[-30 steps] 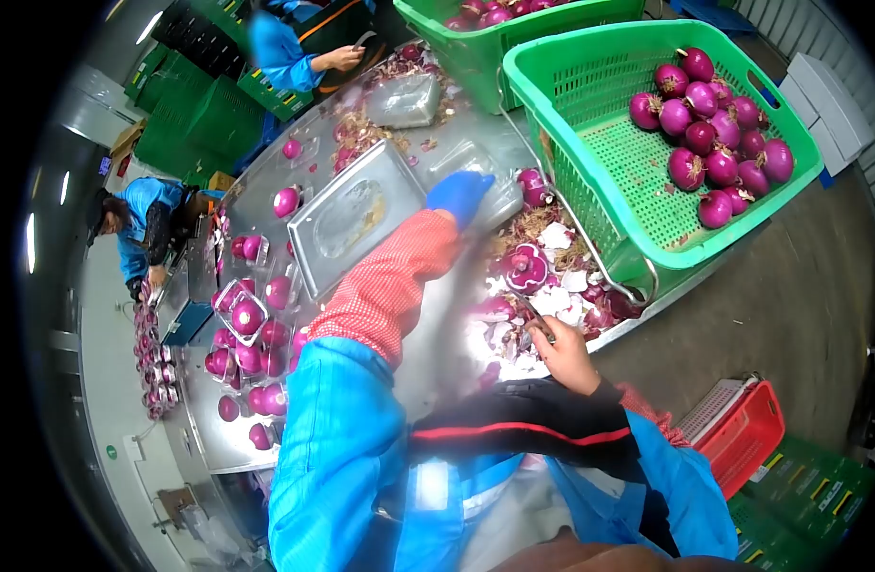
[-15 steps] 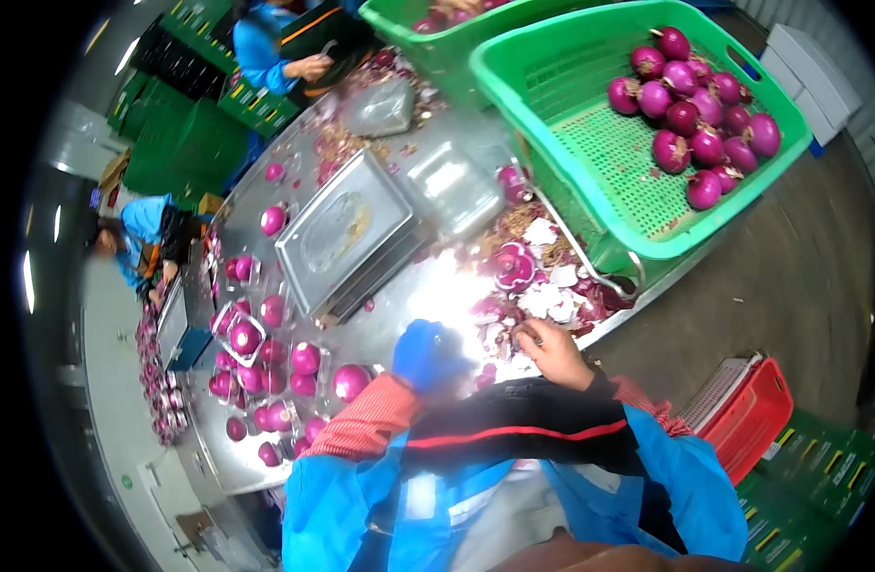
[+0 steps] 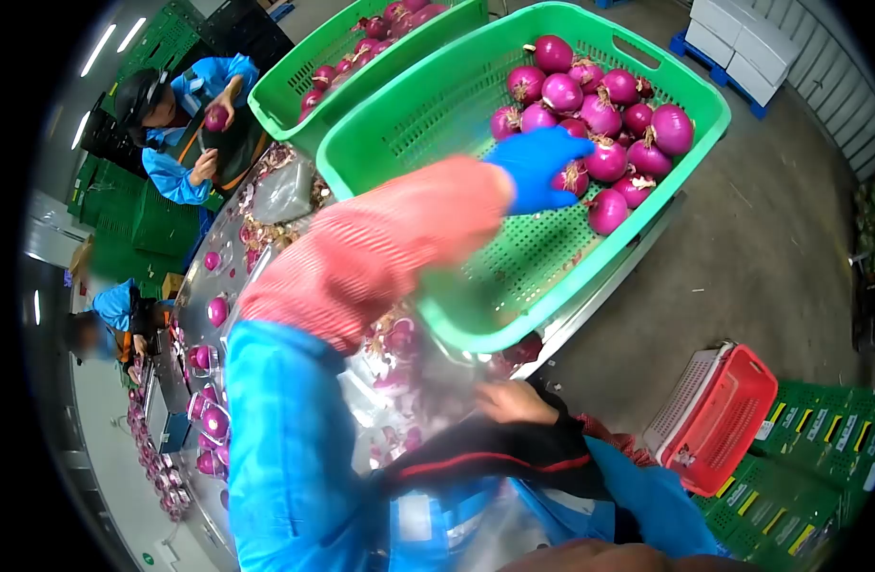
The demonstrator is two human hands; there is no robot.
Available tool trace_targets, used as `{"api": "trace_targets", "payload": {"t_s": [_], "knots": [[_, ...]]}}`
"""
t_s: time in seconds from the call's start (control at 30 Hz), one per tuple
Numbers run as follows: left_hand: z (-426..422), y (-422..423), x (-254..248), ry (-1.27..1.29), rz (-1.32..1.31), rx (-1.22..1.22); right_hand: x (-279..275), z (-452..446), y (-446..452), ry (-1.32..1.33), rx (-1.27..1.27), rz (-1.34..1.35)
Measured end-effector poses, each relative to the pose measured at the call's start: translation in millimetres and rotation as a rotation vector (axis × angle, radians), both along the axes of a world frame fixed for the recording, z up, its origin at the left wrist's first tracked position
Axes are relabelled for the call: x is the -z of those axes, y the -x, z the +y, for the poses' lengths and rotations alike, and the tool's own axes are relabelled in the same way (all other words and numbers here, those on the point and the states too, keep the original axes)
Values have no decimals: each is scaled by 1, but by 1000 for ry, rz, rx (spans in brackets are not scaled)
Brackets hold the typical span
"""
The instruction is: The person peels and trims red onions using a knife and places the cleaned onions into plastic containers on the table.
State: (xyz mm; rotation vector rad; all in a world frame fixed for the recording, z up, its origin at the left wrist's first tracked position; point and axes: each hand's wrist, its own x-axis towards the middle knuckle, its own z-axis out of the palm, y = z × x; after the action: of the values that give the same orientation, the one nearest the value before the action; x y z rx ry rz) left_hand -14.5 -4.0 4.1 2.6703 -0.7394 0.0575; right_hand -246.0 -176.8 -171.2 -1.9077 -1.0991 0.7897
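My left hand, in a blue glove, reaches across into the green basket. Its fingers and thumb lie on either side of a red onion at the near edge of the pile. More red onions are heaped around it. Low over the table's front edge is my right hand, bare and near the onion scraps. Motion and shadow blur its fingers, so whatever they hold cannot be made out.
Peelings and onion scraps litter the metal table. A second green basket of onions stands beyond. Packed onions sit at the left. A co-worker handles an onion across the table. Red baskets stand on the right.
My left hand has gone from the table up into the green basket and closed round an onion. My right hand has shifted slightly left and down. The view has turned toward the basket.
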Motion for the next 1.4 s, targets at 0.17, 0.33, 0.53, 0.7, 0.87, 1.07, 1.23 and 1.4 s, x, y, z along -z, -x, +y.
{"api": "trace_targets", "payload": {"t_s": [0.17, 0.33, 0.53, 0.7, 0.87, 1.07, 1.23, 1.4], "knots": [[-85, -101, 145, -106, 195, 116, 7, -23, -21, 24, 71, 80], [-130, -103, 180, 117, 570, -435, 56, -44, -25, -190, 159, 143], [-112, -102, 200, 76, 358, -310, 7, -51, -45, 34, 161, 89], [-64, -70, 89, 45, 138, -119, -9, -47, -34, -153, 165, 21], [36, 16, -29, 1132, 761, -102, -9, -31, -14, -222, 101, -45], [94, 201, -39, 1573, 655, -236, -53, 0, 11, -215, 72, 195], [106, 313, 19, 1749, 576, -381, -88, 35, 27, -422, 298, 73], [97, 369, 46, 1718, 516, -488, -115, 67, 22, -396, 258, -434]]}}
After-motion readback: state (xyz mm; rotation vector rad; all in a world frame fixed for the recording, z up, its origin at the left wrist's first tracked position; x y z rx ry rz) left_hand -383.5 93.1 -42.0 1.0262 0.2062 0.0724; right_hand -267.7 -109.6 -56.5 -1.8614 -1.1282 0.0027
